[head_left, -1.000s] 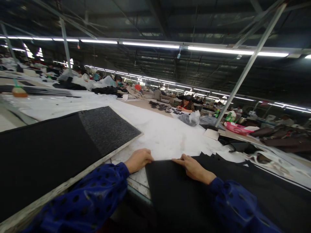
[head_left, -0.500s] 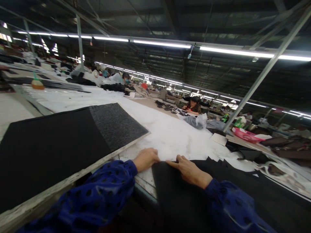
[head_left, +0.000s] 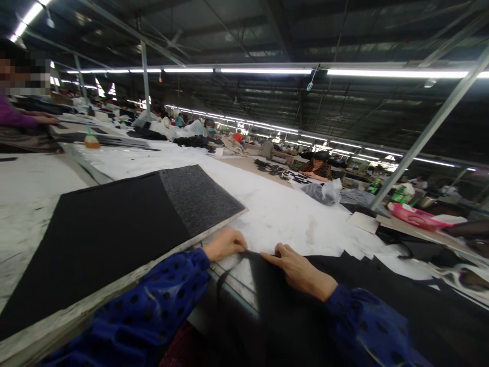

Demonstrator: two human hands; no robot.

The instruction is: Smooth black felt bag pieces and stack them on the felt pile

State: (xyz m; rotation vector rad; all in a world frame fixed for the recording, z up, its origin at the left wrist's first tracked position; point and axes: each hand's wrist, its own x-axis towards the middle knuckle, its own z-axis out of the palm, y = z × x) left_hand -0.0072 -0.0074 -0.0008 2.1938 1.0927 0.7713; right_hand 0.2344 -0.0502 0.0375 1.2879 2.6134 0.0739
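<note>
My left hand point(head_left: 224, 243) is closed on the near corner of a black fabric piece point(head_left: 367, 295) that lies over white sheeting point(head_left: 282, 214) on a long cutting table. My right hand point(head_left: 300, 271) pinches the same top edge a little to the right, fingers pressed together on the cloth. The corner between the two hands is lifted and folds down over the table's front edge. Both arms wear blue sleeves with dark dots.
A large black fabric stack with a grey textured end point(head_left: 114, 229) lies on a board to my left. Other people work at tables: one at far left point(head_left: 23, 102), one seated at the back point(head_left: 317, 168). A plastic bag point(head_left: 323, 192), pink tray point(head_left: 414, 216) and metal post point(head_left: 431, 127) stand right.
The view has swung left and down. The black fabric's corner has lifted and now droops over the table edge; both hands keep their hold on its top edge.
</note>
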